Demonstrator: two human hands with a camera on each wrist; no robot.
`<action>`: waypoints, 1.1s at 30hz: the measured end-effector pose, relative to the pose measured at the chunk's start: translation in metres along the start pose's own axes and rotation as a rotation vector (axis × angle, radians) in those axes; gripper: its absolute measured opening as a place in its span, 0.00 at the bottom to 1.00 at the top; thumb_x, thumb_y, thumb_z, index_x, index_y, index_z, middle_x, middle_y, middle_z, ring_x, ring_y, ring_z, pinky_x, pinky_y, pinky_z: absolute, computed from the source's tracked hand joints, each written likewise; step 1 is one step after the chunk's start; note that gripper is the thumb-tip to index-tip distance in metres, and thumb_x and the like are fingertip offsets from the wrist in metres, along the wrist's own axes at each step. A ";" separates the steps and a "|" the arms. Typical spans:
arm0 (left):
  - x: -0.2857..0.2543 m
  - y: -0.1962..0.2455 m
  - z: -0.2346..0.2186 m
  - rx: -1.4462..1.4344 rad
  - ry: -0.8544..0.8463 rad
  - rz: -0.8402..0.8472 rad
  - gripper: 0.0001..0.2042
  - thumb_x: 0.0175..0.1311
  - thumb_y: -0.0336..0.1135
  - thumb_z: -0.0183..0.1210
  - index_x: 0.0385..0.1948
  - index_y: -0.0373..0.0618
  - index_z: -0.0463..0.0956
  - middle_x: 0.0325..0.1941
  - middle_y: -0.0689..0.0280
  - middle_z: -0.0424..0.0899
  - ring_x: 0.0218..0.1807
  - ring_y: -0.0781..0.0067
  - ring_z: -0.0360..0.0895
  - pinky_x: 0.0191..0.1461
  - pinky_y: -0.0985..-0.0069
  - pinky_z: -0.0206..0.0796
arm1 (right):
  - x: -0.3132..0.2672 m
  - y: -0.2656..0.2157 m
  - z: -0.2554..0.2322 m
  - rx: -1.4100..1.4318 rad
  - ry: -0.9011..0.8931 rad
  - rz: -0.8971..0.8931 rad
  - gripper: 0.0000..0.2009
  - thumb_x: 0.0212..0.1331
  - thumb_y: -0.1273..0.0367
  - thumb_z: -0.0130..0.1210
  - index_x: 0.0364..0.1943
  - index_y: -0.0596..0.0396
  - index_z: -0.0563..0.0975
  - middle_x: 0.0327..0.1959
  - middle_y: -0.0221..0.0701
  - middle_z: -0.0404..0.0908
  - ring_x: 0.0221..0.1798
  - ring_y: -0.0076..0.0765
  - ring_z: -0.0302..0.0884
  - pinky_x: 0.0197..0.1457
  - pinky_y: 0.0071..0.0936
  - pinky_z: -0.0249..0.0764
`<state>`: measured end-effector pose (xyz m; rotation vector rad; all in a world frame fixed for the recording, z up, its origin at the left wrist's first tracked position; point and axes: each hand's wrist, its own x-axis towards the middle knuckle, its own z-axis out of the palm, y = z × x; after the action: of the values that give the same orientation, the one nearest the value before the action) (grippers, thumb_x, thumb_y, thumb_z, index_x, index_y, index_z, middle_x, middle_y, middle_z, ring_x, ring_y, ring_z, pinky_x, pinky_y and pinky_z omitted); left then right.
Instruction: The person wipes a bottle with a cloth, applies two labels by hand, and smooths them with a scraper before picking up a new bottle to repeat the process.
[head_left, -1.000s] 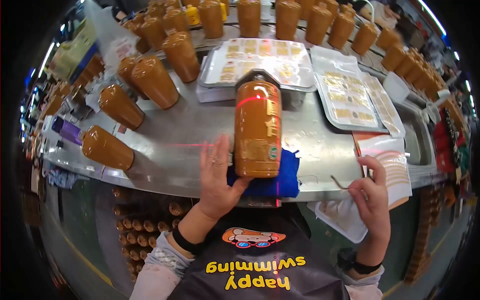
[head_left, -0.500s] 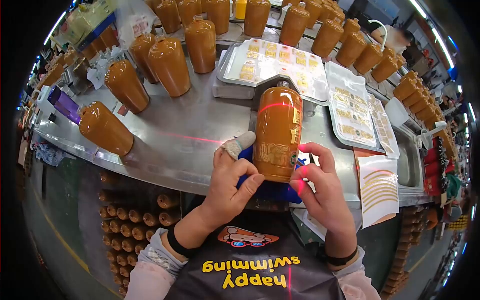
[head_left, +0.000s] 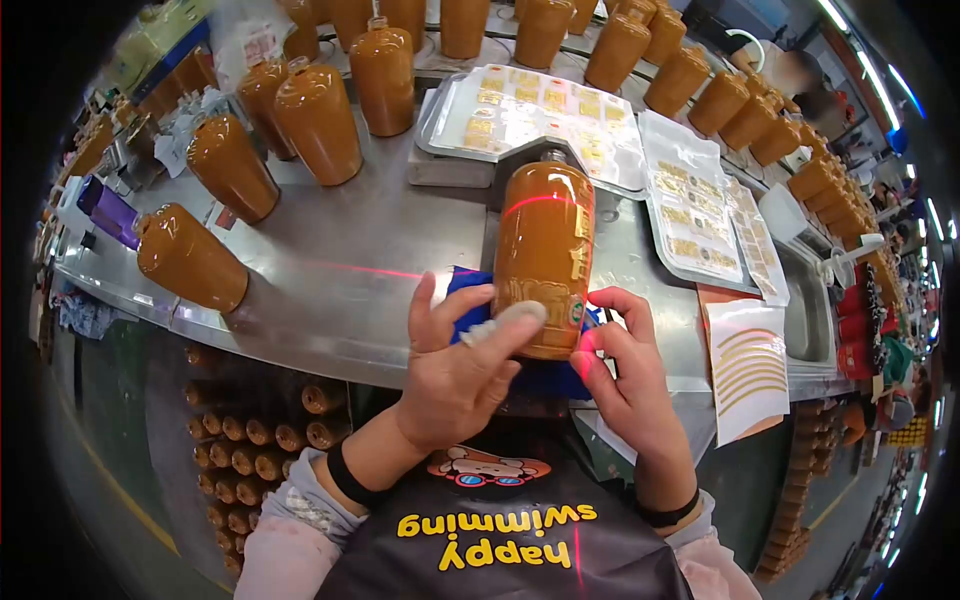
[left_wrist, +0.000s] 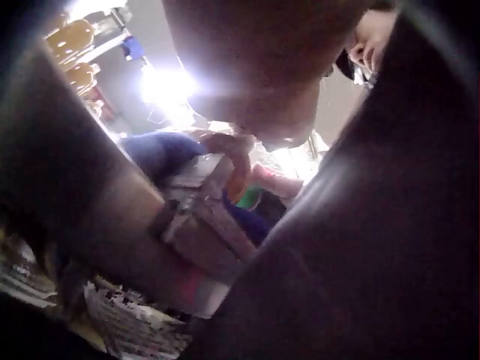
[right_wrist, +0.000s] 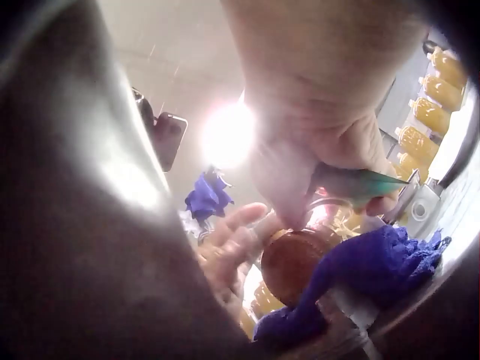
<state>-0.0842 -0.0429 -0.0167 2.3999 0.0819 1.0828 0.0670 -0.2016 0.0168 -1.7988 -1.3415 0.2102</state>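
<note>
On the steel desk [head_left: 340, 222], a brown bottle [head_left: 543, 235] lies at centre frame — left hand [head_left: 450, 378], fingers apart, over its lower label [head_left: 517, 291], right hand [head_left: 637, 375] at its lower-right edge, grip unclear — apparently mid-labelling, the next move probably calling for careful, even pressing.

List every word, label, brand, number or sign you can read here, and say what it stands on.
"happy swimming": yellow letters, upside down in the head view, on the black apron.
Gold characters on the brown glazed bottle: too blurred to read.
Round green label on that bottle: too small.
Gold decal sheets on trays: too small.
Red print on plastic bag: blurred.
</note>
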 end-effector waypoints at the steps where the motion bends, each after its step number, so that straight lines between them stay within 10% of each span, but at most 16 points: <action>1: -0.006 -0.006 -0.001 -0.038 0.014 -0.060 0.17 0.63 0.32 0.57 0.54 0.44 0.76 0.51 0.62 0.81 0.61 0.56 0.68 0.74 0.57 0.44 | -0.001 0.000 0.000 0.017 0.002 0.010 0.04 0.59 0.74 0.59 0.34 0.60 0.75 0.53 0.48 0.70 0.56 0.52 0.67 0.55 0.37 0.67; 5: -0.023 -0.018 0.021 -0.745 0.168 -0.567 0.23 0.69 0.36 0.54 0.63 0.36 0.63 0.62 0.53 0.67 0.63 0.55 0.66 0.69 0.68 0.53 | -0.001 -0.002 -0.001 0.034 -0.022 0.036 0.04 0.60 0.74 0.58 0.33 0.60 0.75 0.52 0.48 0.69 0.56 0.49 0.68 0.53 0.35 0.68; 33: -0.004 -0.008 0.021 -0.472 0.055 -0.538 0.32 0.65 0.46 0.59 0.63 0.33 0.59 0.60 0.50 0.67 0.64 0.53 0.62 0.69 0.62 0.54 | 0.002 -0.003 0.001 -0.014 -0.014 0.051 0.05 0.61 0.73 0.56 0.31 0.60 0.75 0.53 0.48 0.68 0.56 0.42 0.68 0.47 0.29 0.68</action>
<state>-0.0705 -0.0457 -0.0353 1.7789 0.4163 0.8011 0.0654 -0.1992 0.0189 -1.8481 -1.3107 0.2426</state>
